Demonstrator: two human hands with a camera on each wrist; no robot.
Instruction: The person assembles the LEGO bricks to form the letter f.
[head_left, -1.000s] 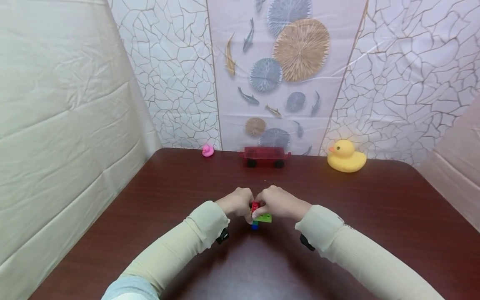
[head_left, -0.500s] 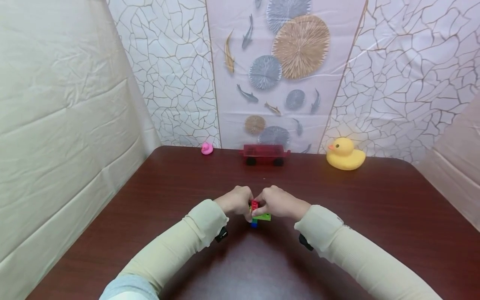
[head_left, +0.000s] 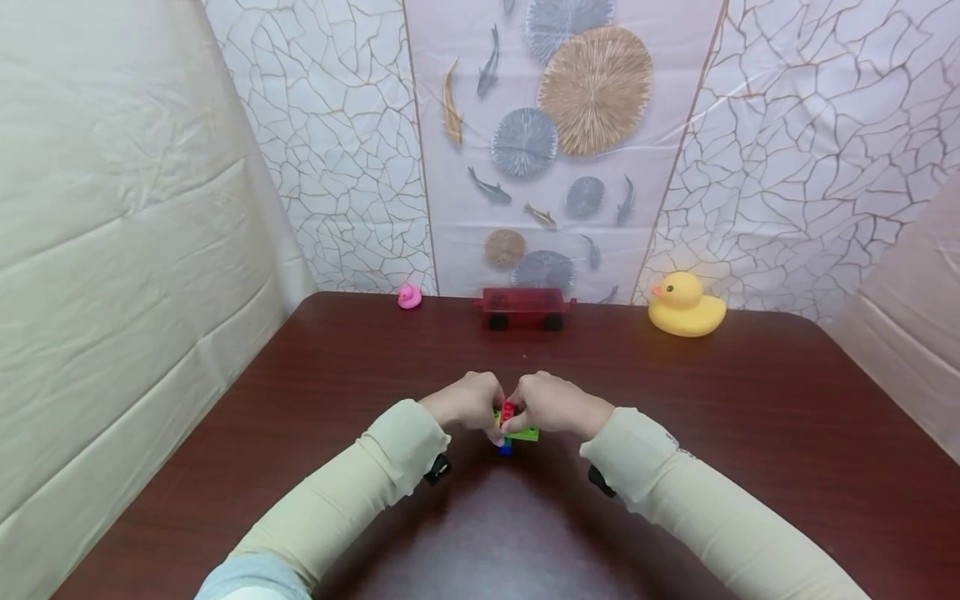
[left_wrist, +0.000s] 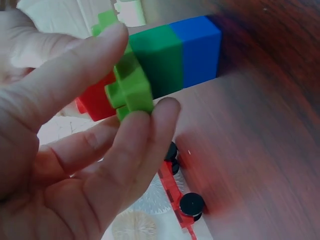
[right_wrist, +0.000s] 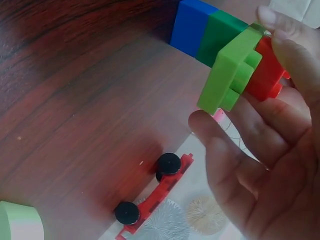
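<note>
Both hands meet over the middle of the table around a stack of toy building blocks. My left hand [head_left: 471,398] pinches the light green plate [left_wrist: 132,82] between thumb and fingers. Under that plate are a dark green brick [left_wrist: 157,57] and a blue brick [left_wrist: 200,47], joined end to end. My right hand [head_left: 555,404] grips the red brick [right_wrist: 266,70], which sits against the plate's studded side. In the head view the fingers hide much of the stack, and the blue end points down toward the table.
At the back of the dark wooden table [head_left: 375,358] stand a pink toy duck [head_left: 409,297], a red toy wagon [head_left: 525,302] with black wheels and a larger yellow duck [head_left: 686,308]. Patterned cloth hangs behind them.
The head view shifts slightly, so the back objects appear a little higher and further left. Both hands keep their hold on the stack, and the red brick leans slightly more.
</note>
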